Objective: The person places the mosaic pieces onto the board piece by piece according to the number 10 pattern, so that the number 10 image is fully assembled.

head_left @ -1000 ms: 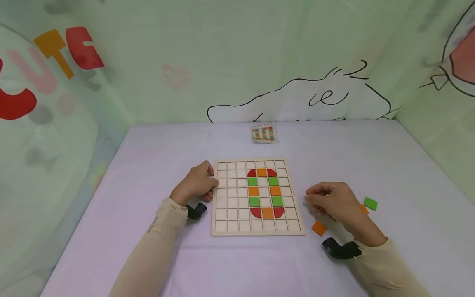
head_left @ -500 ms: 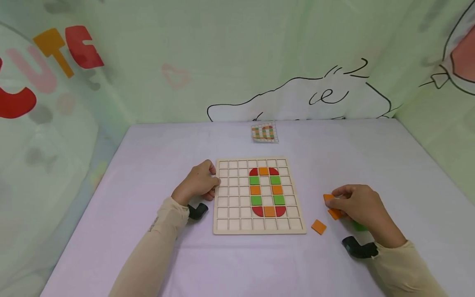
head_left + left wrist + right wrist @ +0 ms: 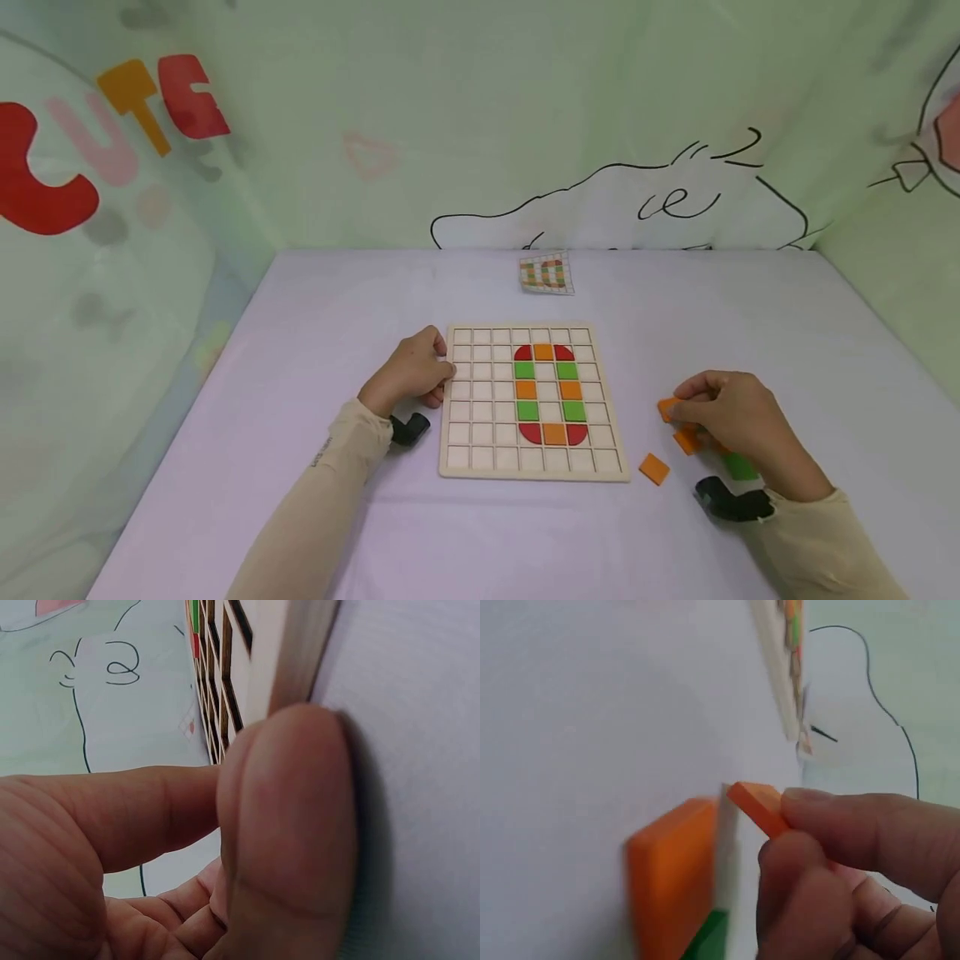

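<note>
A wooden grid board (image 3: pixel 472 458) lies on the table, with red, orange and green tiles forming a closed ring in its right half. My left hand (image 3: pixel 408 371) holds the board's left edge, thumb at the rim; in the left wrist view its fingertips (image 3: pixel 296 795) meet the wooden side. To the right of the board, my right hand (image 3: pixel 738 417) pinches an orange tile (image 3: pixel 761 801) between thumb and finger. Under and beside that hand are another orange tile (image 3: pixel 687 442) and a green tile (image 3: pixel 741 467), partly covered by it.
One more orange tile (image 3: pixel 654 469) lies near the board's lower right corner. A printed pattern card (image 3: pixel 547 273) with a curled edge is behind the board, near the back of the table. Printed cloth walls (image 3: pixel 360 100) stand behind and at both sides.
My right hand has moved right, from beside the board's edge to the loose tiles, and now pinches an orange one. The left hand stays at the board. The head view has shifted slightly.
</note>
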Available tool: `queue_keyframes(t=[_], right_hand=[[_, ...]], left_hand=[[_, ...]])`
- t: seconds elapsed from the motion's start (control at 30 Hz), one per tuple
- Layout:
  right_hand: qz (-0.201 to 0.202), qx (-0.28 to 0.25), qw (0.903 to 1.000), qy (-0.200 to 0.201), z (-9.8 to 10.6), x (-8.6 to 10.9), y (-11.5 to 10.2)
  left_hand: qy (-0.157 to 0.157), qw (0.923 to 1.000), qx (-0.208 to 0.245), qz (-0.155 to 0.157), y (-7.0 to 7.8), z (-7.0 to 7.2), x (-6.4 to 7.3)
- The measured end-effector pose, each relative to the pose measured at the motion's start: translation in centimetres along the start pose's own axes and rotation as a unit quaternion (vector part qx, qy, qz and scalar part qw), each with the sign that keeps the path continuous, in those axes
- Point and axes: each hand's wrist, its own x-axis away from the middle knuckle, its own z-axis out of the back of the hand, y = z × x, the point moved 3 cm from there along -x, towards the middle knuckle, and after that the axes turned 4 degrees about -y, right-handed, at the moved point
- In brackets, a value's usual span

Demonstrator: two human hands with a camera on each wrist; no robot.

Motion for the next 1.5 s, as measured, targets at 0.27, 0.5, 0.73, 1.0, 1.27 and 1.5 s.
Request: queue_keyframes(t=[0.27, 0.5, 0.73, 1.0, 1.27, 1.5], right_hand=[[0.024, -0.093, 0.9947, -0.035, -1.7, -1.7, -3.8], [0.047, -0.168, 0.9827, -0.063, -4.3, -4.0, -8.8], [0.057, -0.209, 0.9697, -0.114, -7.2, -6.2, -12.5], [0.052, -0.227, 0.9619, -0.144, -10.2, -8.3, -15.5], [0.050, -0.228, 0.9594, -0.158, -12.1, -9.6, -17.1], [0.043, -0.223, 0.9592, -0.168, -13.2, -10.4, -17.7]], left_hand=[[0.002, 1.0000, -0.002, 0.000, -0.1, 0.0, 0.0], [-0.001, 1.0000, -0.001, 0.000, -0.2, 0.1, -0.1], [-0.005, 1.0000, 0.008, 0.000, -0.1, 0.2, -0.1], [-0.009, 0.9999, 0.007, 0.007, 0.0, 0.1, 0.0], [-0.011, 0.9999, 0.000, 0.004, -0.2, 0.1, -0.1], [-0.011, 0.9999, 0.002, 0.001, -0.3, 0.2, -0.3]])
